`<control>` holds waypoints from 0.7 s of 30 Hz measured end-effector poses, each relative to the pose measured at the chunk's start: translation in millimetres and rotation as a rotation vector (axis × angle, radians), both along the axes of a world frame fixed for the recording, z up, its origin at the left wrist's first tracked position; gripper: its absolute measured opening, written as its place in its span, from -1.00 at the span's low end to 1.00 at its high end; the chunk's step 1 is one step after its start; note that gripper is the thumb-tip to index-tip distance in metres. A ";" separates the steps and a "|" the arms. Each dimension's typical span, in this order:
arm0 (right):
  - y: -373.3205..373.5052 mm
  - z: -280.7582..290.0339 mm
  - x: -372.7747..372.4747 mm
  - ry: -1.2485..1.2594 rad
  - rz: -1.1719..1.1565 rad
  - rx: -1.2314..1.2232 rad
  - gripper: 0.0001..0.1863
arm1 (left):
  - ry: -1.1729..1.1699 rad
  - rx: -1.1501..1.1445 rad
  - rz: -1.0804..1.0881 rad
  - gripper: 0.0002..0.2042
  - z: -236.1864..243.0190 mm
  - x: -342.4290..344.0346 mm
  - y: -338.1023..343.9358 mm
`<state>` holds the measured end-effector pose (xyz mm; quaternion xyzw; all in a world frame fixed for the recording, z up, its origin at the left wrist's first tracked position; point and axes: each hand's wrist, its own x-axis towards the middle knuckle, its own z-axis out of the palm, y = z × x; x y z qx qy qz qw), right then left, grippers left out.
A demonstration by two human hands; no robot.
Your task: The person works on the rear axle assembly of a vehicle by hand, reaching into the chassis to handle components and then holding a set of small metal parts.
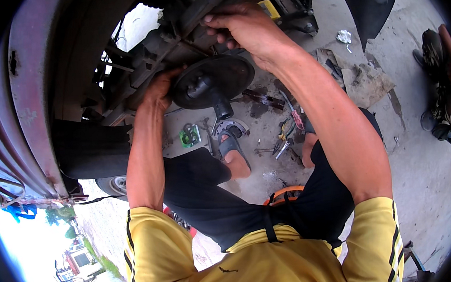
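Observation:
Under the vehicle, a round black brake backing plate (242, 69) with a short spindle (223, 107) stands out on the axle, facing me. My left hand (159, 89) reaches behind the plate's left edge, and most of its fingers are hidden there. Above the plate, my right hand (242, 27) is raised beside the dark leaf spring (202, 10). Its fingers are curled in and the thumb presses toward the index finger. Whatever sits between those fingertips, if anything, is too small to make out.
Below, pliers (284, 131), a red-handled screwdriver (297, 118), a wrench (282, 150) and a green packet of rings (189, 136) lie on the concrete. A curved brake shoe (235, 125) rests by my foot. Flattened cardboard (366, 83) and a person (443, 81) are at right.

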<state>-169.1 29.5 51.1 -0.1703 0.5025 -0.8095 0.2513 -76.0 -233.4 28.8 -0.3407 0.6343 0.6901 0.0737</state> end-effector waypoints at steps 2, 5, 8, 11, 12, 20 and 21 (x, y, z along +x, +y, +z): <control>0.9 0.4 -0.9 0.000 0.000 0.005 -0.79 | 0.001 -0.034 0.021 -0.78 2.0 2.7 6.2; -0.8 1.1 -0.6 -0.018 -0.003 0.020 -0.79 | 0.019 -0.051 0.011 -0.77 -4.3 6.0 -3.1; -1.0 -0.7 -0.3 -0.009 0.000 -0.003 -0.79 | 0.057 -0.046 0.034 -0.77 -6.9 10.0 -4.1; -0.9 2.7 1.9 -0.022 0.000 -0.003 -0.79 | 0.207 -0.168 0.112 -0.76 -10.6 19.8 -6.0; -1.7 2.9 2.3 -0.019 -0.002 0.002 -0.79 | 0.273 -0.230 0.144 -0.76 -11.5 23.9 -6.4; -7.1 1.1 3.2 -0.018 0.008 0.046 -0.79 | 0.450 -0.576 0.059 -0.74 -7.8 33.3 12.7; -8.5 1.6 4.9 -0.029 -0.001 0.024 -0.82 | 0.466 -0.577 0.059 -0.73 -9.4 34.1 11.9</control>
